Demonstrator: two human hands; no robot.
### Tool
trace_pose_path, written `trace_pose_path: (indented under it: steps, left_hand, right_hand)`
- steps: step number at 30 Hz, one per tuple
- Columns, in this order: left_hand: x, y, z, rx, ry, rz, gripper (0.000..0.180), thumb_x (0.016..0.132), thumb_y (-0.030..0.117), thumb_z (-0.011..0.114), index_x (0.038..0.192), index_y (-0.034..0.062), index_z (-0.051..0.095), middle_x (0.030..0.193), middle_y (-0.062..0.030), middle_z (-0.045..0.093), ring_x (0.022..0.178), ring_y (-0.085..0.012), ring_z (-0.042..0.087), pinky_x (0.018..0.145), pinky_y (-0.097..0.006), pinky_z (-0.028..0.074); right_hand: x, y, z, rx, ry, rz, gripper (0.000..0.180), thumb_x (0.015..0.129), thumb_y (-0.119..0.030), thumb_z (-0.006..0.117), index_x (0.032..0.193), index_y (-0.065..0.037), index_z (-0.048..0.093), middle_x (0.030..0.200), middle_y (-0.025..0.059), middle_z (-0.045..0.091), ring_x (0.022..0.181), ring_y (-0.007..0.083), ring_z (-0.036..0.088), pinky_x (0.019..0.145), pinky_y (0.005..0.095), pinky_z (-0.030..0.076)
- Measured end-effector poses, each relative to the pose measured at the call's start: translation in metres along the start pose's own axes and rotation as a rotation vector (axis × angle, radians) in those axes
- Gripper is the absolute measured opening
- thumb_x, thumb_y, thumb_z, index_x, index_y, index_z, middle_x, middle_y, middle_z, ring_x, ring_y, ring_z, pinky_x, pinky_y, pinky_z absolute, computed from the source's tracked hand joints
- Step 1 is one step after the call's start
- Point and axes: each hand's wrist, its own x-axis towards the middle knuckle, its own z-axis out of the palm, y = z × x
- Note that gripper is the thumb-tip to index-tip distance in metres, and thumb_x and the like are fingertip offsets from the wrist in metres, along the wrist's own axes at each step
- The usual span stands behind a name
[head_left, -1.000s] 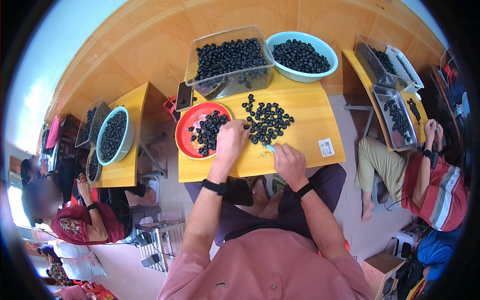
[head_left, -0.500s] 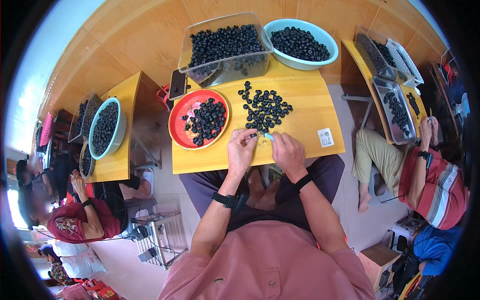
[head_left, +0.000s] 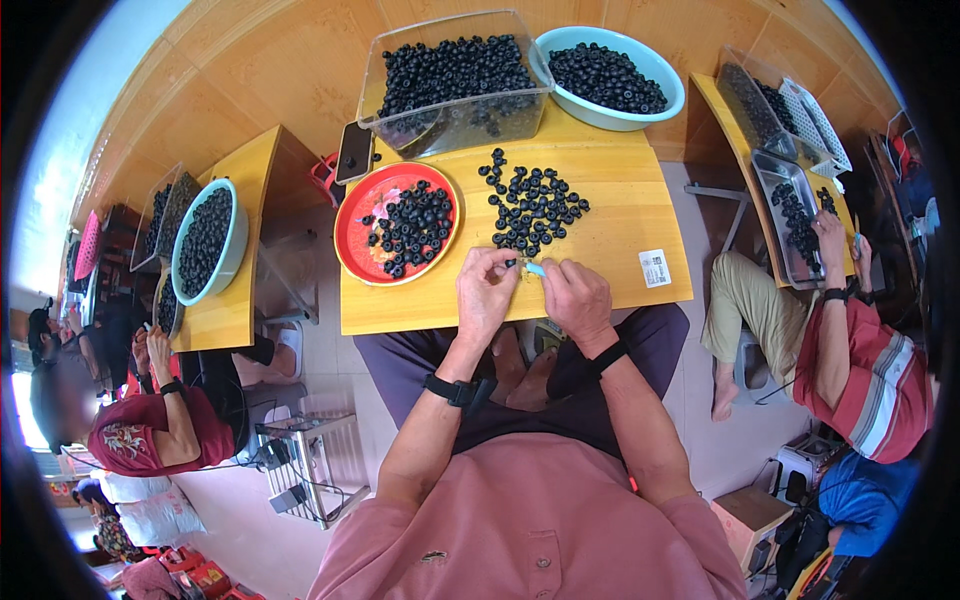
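My left hand [head_left: 487,292] pinches a small dark round fruit at its fingertips, at the near edge of the yellow wooden table [head_left: 620,235]. My right hand [head_left: 574,296] holds a small light-blue tool [head_left: 535,268] whose tip meets that fruit. Just beyond both hands lies a loose pile of dark fruits [head_left: 533,205] on the tabletop. A red plate [head_left: 352,250] with more dark fruits sits to the left of the pile.
A clear plastic tub [head_left: 455,110] and a light-blue basin [head_left: 665,100], both full of dark fruits, stand at the table's far side. A phone [head_left: 354,152] lies beside the tub. Other people sit at neighbouring tables left and right with similar bowls and trays.
My left hand came back from the pile to the table's near edge with a fruit. Both hands now meet there, the tool at the fruit.
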Motion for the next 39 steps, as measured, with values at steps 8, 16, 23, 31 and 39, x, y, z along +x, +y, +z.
trace_pose_path:
  steps: [8, 16, 23, 31, 39]
  left_hand:
    - [0.000, 0.007, 0.001, 0.000, 0.011, -0.020, 0.031, 0.086, -0.006, 0.079, 0.115, 0.0026, 0.077, 0.096, -0.0073, 0.065, 0.079, -0.0143, 0.066, 0.073, -0.028, 0.055]
    - [-0.001, -0.001, 0.004, 0.019, -0.001, -0.015, 0.033, 0.085, -0.005, 0.079, 0.117, 0.0046, 0.077, 0.096, -0.0071, 0.069, 0.080, -0.0138, 0.067, 0.074, -0.029, 0.056]
    - [-0.002, -0.010, 0.005, -0.197, -0.015, -0.149, 0.035, 0.087, -0.007, 0.079, 0.121, 0.0008, 0.071, 0.097, -0.0038, 0.067, 0.084, -0.0102, 0.066, 0.078, -0.026, 0.056]
    - [-0.001, -0.009, 0.003, -0.383, -0.009, -0.199, 0.030, 0.088, -0.008, 0.079, 0.116, 0.0001, 0.071, 0.102, -0.0029, 0.065, 0.087, -0.0084, 0.065, 0.079, -0.023, 0.055]
    - [-0.006, -0.004, 0.001, -0.128, -0.015, -0.028, 0.016, 0.088, -0.006, 0.080, 0.102, -0.0011, 0.076, 0.102, -0.0049, 0.063, 0.087, -0.0106, 0.062, 0.076, -0.025, 0.051]
  right_hand:
    - [-0.001, 0.000, 0.001, 0.003, 0.001, -0.019, 0.008, 0.090, -0.013, 0.072, 0.097, -0.008, 0.072, 0.072, 0.0055, 0.055, 0.065, 0.0228, 0.064, 0.057, 0.0381, 0.052]
    - [-0.002, 0.000, 0.002, 0.020, -0.011, -0.019, 0.009, 0.091, -0.014, 0.072, 0.098, -0.008, 0.072, 0.073, 0.0060, 0.055, 0.066, 0.0238, 0.065, 0.058, 0.0387, 0.052]
    - [-0.001, -0.001, 0.002, 0.030, -0.027, -0.001, 0.009, 0.092, -0.013, 0.070, 0.098, -0.008, 0.072, 0.074, 0.0066, 0.055, 0.067, 0.0245, 0.065, 0.059, 0.0394, 0.054]
    - [0.003, 0.002, 0.007, -0.013, -0.011, 0.065, 0.004, 0.093, -0.012, 0.067, 0.093, -0.009, 0.070, 0.075, 0.0065, 0.060, 0.068, 0.0248, 0.067, 0.059, 0.0401, 0.054]
    - [-0.003, -0.001, 0.003, -0.038, -0.019, 0.052, 0.006, 0.094, -0.015, 0.069, 0.098, -0.011, 0.069, 0.077, 0.0059, 0.059, 0.070, 0.0250, 0.067, 0.061, 0.0397, 0.054]
